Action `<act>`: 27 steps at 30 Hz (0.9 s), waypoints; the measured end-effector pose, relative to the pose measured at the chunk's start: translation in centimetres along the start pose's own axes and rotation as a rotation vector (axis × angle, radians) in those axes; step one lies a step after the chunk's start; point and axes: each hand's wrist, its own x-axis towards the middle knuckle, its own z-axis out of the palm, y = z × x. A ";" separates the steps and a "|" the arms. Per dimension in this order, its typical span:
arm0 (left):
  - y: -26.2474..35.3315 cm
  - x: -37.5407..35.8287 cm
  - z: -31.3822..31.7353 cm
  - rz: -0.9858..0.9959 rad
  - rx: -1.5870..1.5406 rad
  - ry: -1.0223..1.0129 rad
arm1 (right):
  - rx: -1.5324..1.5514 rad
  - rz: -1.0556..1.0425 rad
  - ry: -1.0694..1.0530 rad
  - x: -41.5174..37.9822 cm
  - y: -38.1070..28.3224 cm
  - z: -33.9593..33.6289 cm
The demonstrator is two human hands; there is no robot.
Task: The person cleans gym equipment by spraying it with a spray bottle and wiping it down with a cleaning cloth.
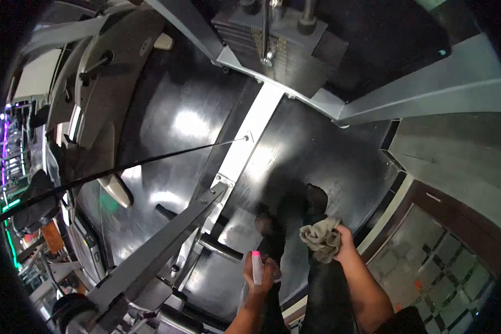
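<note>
In the lower middle, my left hand (269, 274) is closed around a spray bottle (257, 267) with a pink tip and a pale body. To its right, my right hand (346, 245) grips a crumpled grey-green cloth (320, 238), which bunches out past the fingers. The two hands are apart, with my dark-clothed legs beneath them. Just left of the bottle is a black padded roller (220, 247) on the machine's frame.
A grey metal beam (161, 245) runs diagonally at the lower left. A cable (178, 150) reaches a white floor bar (253, 128). A weight stack (295, 50) stands at the top, a large exercise machine (108, 72) at the left, and a brown-framed door (451, 214) at the right.
</note>
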 end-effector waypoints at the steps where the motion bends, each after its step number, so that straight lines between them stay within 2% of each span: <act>1: 1.4 -0.6 -0.3 0.039 0.019 -0.023 | -0.050 -0.009 -0.048 -1.4 0.2 0.9; 2: 2.6 -1.0 -0.3 0.050 -0.018 -0.031 | -0.035 -0.030 0.019 -2.6 0.5 2.2; 4: 5.0 -2.5 -0.8 0.057 -0.084 -0.051 | 0.037 -0.035 -0.298 -3.6 1.3 3.3; 5: 5.9 -3.1 -1.1 0.047 -0.067 -0.078 | -0.079 -0.012 -0.195 -4.8 1.5 3.5; 7: 7.4 -4.6 -2.2 0.028 -0.028 -0.129 | -0.064 -0.019 -0.181 -5.8 2.4 3.7; 9: 6.2 -5.8 -3.8 0.080 0.046 -0.125 | -0.051 -0.024 -0.195 -7.9 3.3 4.5; 12: 6.7 -6.5 -5.6 0.118 0.053 -0.108 | -0.292 -0.096 0.050 -13.3 3.3 7.1; 14: 8.5 -7.3 -6.8 0.198 0.079 -0.097 | -0.275 -0.163 0.019 -16.0 3.9 8.0; 16: 11.4 -7.5 -7.3 0.366 0.152 -0.086 | -0.263 -0.241 -0.021 -18.3 4.1 8.7; 17: 13.0 -7.9 -7.6 0.374 0.169 -0.088 | -0.250 -0.278 -0.059 -18.2 4.5 8.3; 20: 17.9 -9.3 -8.2 0.480 0.277 -0.096 | -0.012 -0.299 -0.714 -17.6 5.2 7.7; 21: 17.9 -9.8 -8.9 0.537 0.283 -0.097 | -0.093 -0.305 -0.659 -19.3 5.4 8.7; 22: 19.3 -10.7 -9.2 0.336 0.170 -0.143 | -0.181 -0.320 -0.610 -21.6 4.8 10.6; 23: 20.0 -11.0 -9.6 0.440 0.210 -0.156 | -0.267 -0.328 -0.556 -23.4 4.5 11.9; 26: 22.8 -12.2 -10.9 0.687 0.274 -0.200 | -0.266 -0.322 -0.651 -25.8 5.1 13.5; 27: 24.3 -12.4 -11.1 0.764 0.289 -0.217 | -0.346 -0.381 -0.640 -26.8 5.1 14.5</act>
